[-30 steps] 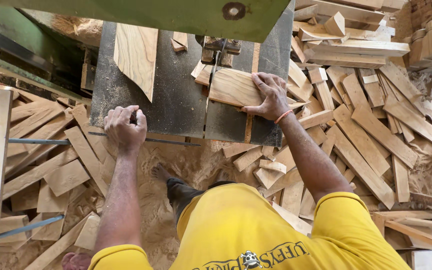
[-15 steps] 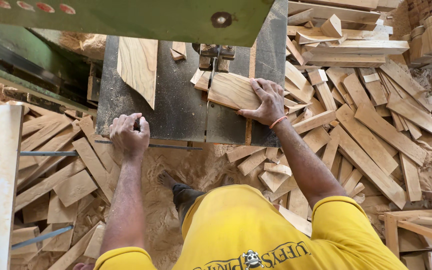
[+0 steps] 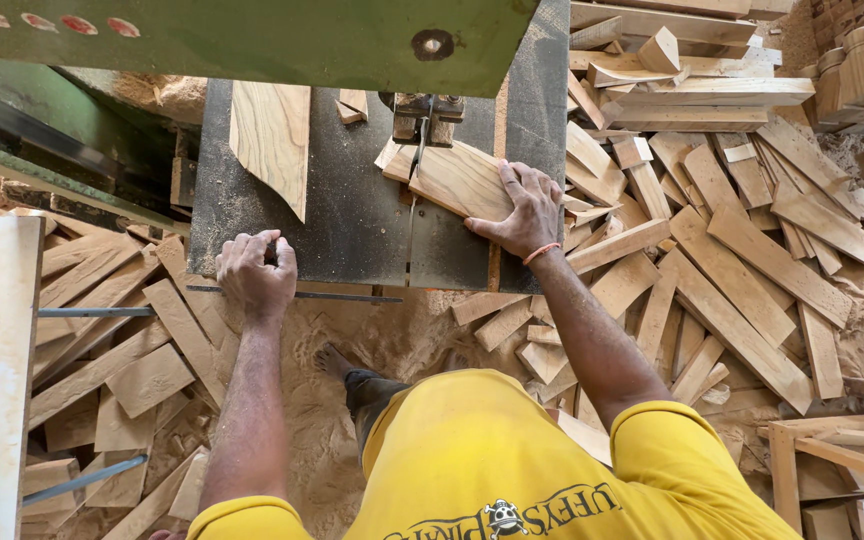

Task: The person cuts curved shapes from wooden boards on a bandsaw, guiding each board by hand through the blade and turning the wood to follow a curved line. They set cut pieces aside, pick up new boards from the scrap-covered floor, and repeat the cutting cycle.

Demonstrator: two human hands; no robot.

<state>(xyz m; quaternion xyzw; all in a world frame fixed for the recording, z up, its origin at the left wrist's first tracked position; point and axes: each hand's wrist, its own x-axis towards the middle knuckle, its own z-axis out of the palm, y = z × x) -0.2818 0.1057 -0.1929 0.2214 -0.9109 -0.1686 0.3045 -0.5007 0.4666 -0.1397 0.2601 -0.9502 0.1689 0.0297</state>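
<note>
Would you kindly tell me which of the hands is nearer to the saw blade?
Right. The right hand lies on the wood piece meeting the saw blade; the left hand grips the table's near edge, farther away.

This is a woodworking workshop. A green band saw (image 3: pixel 252 40) stands over a dark metal desk (image 3: pixel 352 220), many cut wood offcuts (image 3: pixel 742 250) lie in piles around, and sawdust (image 3: pixel 402 340) covers the floor.

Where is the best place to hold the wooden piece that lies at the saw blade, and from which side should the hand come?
Probably the near right corner of the wooden piece, from the right. It lies flat on the saw table with its far left end at the blade; the right hand already presses there.
</note>
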